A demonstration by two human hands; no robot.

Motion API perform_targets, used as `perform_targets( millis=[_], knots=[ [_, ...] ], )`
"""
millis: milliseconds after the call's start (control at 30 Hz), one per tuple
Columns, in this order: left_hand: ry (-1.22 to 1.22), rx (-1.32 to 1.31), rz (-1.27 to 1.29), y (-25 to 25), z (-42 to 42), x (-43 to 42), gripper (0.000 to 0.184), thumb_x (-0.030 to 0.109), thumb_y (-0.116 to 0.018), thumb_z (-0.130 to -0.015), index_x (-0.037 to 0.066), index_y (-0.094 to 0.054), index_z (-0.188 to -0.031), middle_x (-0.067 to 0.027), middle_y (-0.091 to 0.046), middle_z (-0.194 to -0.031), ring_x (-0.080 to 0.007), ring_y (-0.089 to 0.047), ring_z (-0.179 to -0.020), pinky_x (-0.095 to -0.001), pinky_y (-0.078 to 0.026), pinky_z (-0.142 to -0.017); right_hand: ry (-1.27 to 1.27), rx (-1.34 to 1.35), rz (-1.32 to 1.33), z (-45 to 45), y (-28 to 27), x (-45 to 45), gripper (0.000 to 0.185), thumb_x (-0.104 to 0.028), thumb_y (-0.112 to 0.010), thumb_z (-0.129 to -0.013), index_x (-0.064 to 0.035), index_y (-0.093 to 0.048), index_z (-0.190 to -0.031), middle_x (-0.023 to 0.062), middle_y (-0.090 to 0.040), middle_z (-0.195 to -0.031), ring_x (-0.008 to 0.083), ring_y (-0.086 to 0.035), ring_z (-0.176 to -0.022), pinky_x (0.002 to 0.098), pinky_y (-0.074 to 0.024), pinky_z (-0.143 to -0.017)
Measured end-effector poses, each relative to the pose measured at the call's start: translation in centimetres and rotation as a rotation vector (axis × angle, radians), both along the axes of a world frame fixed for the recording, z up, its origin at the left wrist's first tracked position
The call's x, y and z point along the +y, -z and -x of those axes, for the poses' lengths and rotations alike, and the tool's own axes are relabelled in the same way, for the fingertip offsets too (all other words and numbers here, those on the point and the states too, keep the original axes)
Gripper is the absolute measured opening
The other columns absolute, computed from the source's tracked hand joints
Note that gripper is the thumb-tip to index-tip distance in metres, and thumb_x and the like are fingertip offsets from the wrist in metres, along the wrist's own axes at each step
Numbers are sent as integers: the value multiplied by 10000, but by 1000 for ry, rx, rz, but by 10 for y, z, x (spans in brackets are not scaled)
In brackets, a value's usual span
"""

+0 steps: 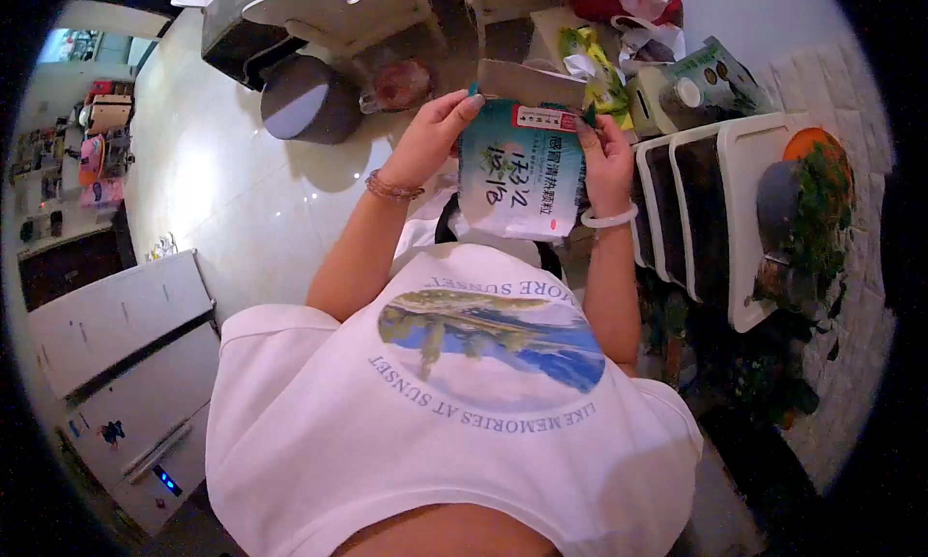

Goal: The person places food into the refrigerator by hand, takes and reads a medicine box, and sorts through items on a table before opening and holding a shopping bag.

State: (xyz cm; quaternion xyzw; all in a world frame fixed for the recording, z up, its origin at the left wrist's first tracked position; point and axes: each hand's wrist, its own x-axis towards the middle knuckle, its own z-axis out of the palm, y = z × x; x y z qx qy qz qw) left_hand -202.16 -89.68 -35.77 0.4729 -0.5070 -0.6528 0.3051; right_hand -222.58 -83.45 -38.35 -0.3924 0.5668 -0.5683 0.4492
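Observation:
A medicine box [522, 175], green and white with Chinese print and black handwriting, is held in front of my shirt. Its top end shows a raised brownish cardboard flap [532, 81]. My left hand [443, 131] grips the upper left corner, thumb on the printed face. At the upper right corner, my right hand [607, 161] pinches the edge in the same way. A beaded bracelet [394, 186] circles the left wrist, and a pale bangle [609, 217] the right. Whatever is inside the box is hidden from this angle.
To the right stands a white-framed rack [739, 209] with a leafy plant [822, 204] beside it. Bags and a green pouch [720, 78] are piled behind it. A round grey stool [309, 101] is on the tiled floor [251, 209]; white drawers [121, 315] line the left.

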Motion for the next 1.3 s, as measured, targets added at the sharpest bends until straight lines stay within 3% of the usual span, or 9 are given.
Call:
perform_targets(
  millis=[100, 267, 433, 500, 600, 700, 833, 1133, 1300],
  knots=[
    [-152, -54, 307, 21, -8, -4, 222, 224, -475, -831, 19, -556, -848, 31, -516, -681, -39, -414, -593, -184, -353, -520, -255, -136, -209, -2, -14, 12, 291, -154, -550, -776, -1, -476, -1012, 65, -540, -849, 114, -512, -715, 208, -410, -631],
    [-443, 75, 267, 27, -14, -5, 227, 209, -470, -834, -2, -552, -829, 32, -519, -669, -46, -405, -603, -199, -353, -531, -522, -387, -479, -13, -12, 36, 334, -191, -516, -797, 8, -442, -1055, 99, -529, -914, 177, -556, -767, 279, -493, -590],
    [-67, -123, 217, 42, -21, 8, 271, 224, -475, -832, 21, -479, -1012, -17, -542, -906, -88, -511, -737, -198, -423, -661, -294, -348, -433, -6, 13, 38, 294, -156, -477, -805, 76, -443, -982, 141, -545, -886, 218, -584, -746, 280, -508, -628],
    [94, 140, -120, 41, -11, 25, 282, 224, -481, -826, 27, -451, -1026, -35, -531, -948, -109, -531, -806, -227, -453, -678, -222, -388, -430, -1, 15, 36, 299, -156, -475, -804, 86, -442, -977, 146, -546, -880, 221, -584, -742, 288, -509, -636],
    [47, 222, -463, 39, -5, 38, 294, 197, -495, -814, 21, -442, -1044, -70, -531, -961, -172, -549, -855, -263, -478, -713, -237, -384, -461, 1, 18, 35, 321, -180, -488, -800, 72, -444, -993, 136, -543, -896, 228, -580, -759, 294, -502, -662],
    [11, 248, -454, 47, -2, 39, 276, 164, -499, -807, -15, -450, -1011, -107, -542, -931, -195, -582, -751, -292, -503, -659, -261, -460, -487, 2, 19, 36, 344, -183, -523, -785, 55, -441, -1020, 122, -539, -930, 206, -567, -801, 297, -486, -704],
    [8, 290, -506, 34, -1, 38, 266, 154, -500, -803, -40, -453, -978, -122, -555, -890, -215, -589, -725, -321, -511, -649, -324, -342, -194, -4, 24, 47, 348, -142, -562, -760, 36, -439, -1032, 110, -542, -933, 181, -555, -811, 287, -475, -716],
    [50, 373, -408, 47, -14, 42, 268, 133, -487, -809, -23, -439, -1021, -121, -531, -953, -198, -547, -854, -319, -483, -741, -188, -455, -227, -25, 25, 45, 285, -78, -562, -753, 44, -447, -984, 141, -559, -891, 213, -585, -744, 305, -500, -654],
    [-6, 185, -222, 50, -2, 53, 252, 74, -521, -783, -37, -444, -994, -110, -524, -965, -179, -537, -863, -312, -476, -762, -163, -399, -178, -27, 44, 41, 242, -74, -540, -768, 50, -455, -959, 141, -574, -837, 213, -596, -680, 297, -509, -631]
  ],
)
